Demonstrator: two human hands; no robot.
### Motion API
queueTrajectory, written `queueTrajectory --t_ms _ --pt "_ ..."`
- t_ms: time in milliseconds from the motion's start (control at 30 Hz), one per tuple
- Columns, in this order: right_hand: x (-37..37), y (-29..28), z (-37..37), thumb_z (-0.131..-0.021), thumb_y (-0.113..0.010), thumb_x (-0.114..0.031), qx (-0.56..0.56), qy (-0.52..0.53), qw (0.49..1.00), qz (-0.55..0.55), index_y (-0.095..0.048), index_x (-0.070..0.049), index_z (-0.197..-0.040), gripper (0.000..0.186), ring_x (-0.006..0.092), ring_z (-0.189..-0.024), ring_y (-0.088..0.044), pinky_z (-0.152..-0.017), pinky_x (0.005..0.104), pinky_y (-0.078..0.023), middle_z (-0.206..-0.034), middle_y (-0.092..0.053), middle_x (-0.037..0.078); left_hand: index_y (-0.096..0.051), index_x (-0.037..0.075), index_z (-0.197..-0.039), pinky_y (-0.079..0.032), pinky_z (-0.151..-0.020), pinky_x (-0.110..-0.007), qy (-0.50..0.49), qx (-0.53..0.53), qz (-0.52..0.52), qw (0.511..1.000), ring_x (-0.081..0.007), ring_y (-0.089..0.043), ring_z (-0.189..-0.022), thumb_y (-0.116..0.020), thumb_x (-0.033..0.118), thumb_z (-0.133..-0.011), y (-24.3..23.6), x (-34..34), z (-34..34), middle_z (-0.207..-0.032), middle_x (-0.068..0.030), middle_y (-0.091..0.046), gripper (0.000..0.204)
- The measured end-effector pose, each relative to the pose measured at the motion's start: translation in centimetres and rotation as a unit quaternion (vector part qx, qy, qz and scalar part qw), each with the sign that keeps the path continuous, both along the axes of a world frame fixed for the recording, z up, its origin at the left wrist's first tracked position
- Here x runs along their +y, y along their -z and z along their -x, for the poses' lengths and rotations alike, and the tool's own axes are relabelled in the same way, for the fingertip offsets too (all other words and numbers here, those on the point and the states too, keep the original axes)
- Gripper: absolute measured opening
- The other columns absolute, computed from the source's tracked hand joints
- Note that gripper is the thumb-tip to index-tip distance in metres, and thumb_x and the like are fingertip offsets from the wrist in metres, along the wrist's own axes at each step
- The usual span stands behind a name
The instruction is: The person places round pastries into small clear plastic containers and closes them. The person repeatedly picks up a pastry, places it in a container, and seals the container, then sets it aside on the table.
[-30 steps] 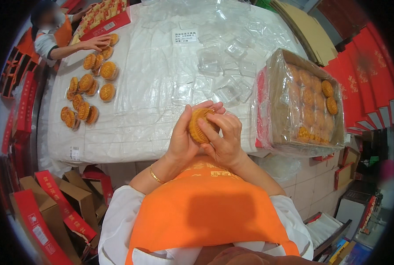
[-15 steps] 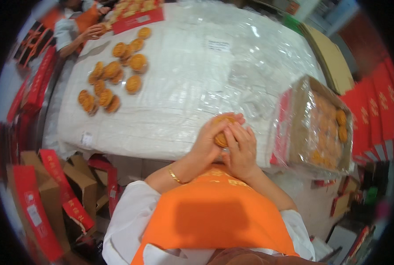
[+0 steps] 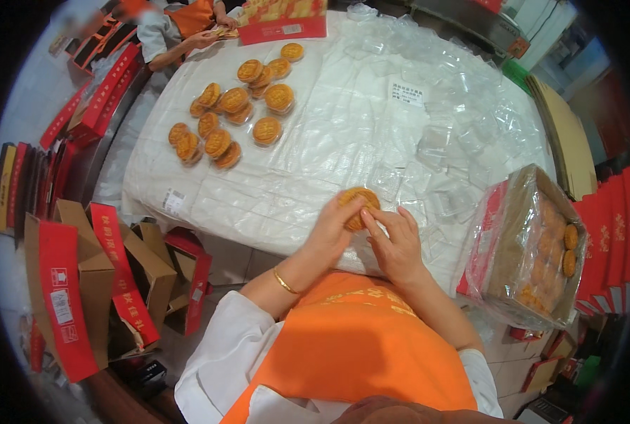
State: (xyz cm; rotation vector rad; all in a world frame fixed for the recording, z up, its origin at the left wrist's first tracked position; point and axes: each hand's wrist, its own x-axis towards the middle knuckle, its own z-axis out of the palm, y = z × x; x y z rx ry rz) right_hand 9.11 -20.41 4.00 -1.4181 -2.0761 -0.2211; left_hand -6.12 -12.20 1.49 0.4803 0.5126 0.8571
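Observation:
Above the table's near edge, my left hand (image 3: 329, 232) is closed round a round golden-brown mooncake (image 3: 361, 198) with a patterned top. What looks like a second mooncake shows just below it, partly covered by my fingers. My right hand (image 3: 397, 242) has its thumb and fingertips pinched at the near right side of the mooncakes. Several mooncakes in clear plastic trays, among them one mooncake (image 3: 267, 131) standing apart, lie on the left half of the white-covered table (image 3: 308, 169).
Loose clear plastic trays (image 3: 463, 134) spread over the table's right side. A lined carton (image 3: 502, 240) of mooncakes stands at the right. Open cardboard boxes (image 3: 92, 283) stand at lower left. Across the table, a co-worker's hand (image 3: 203, 39) is beside a red box (image 3: 283, 30).
My hands have opened out from cupping the mooncakes, so more of the top one shows. My right hand has drawn back to its fingertips. The whole view has shifted.

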Motion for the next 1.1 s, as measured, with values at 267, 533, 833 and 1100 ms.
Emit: queueTrajectory --t_ms 267,533,833,1100 --pt "-0.7 -1.3 0.6 -0.072 -0.072 0.002 0.107 -0.070 0.990 0.055 -0.060 -0.008 -0.126 0.056 0.0313 -0.107 -0.060 -0.096 0.0467 -0.045 -0.121 -0.060 0.012 -0.060 -0.008 -0.116 -0.052 -0.087 -0.035 -0.332 0.399 -0.213 0.827 -0.0225 -0.065 -0.101 -0.067 0.016 -0.093 0.9 16.9 7.0 -0.108 -0.0165 -0.068 0.034" --pt "-3.6 -0.7 -1.1 -0.073 -0.070 0.005 0.143 -0.012 0.987 0.067 -0.068 -0.007 -0.110 0.039 0.0340 -0.110 -0.060 -0.089 0.0440 -0.048 -0.126 -0.060 0.015 -0.056 -0.004 -0.122 -0.045 -0.099 -0.046 -0.351 0.678 -0.228 0.604 -0.0375 -0.057 -0.114 -0.073 0.016 -0.084 4.8 26.1 10.4 -0.120 -0.0261 -0.059 0.046" --pt "-5.5 0.6 -2.7 -0.077 -0.072 0.002 0.177 0.044 0.980 0.079 -0.068 -0.006 -0.108 0.032 0.0350 -0.111 -0.060 -0.090 0.0435 -0.049 -0.127 -0.060 0.015 -0.055 0.004 -0.137 -0.028 -0.110 -0.053 -0.263 0.751 -0.510 0.327 -0.0363 -0.041 -0.131 -0.068 0.031 -0.090 4.8 19.3 7.4 -0.137 -0.0208 -0.049 0.056" --pt "-5.7 1.3 -3.1 -0.078 -0.073 0.000 0.191 0.053 0.975 0.106 -0.068 -0.004 -0.103 0.026 0.0362 -0.110 -0.060 -0.090 0.0444 -0.049 -0.123 -0.060 0.016 -0.050 0.001 -0.141 -0.027 -0.110 -0.053 -0.202 0.763 -0.546 0.282 -0.0380 -0.045 -0.127 -0.073 0.043 -0.085 5.2 18.8 7.8 -0.134 -0.0246 -0.049 0.073"
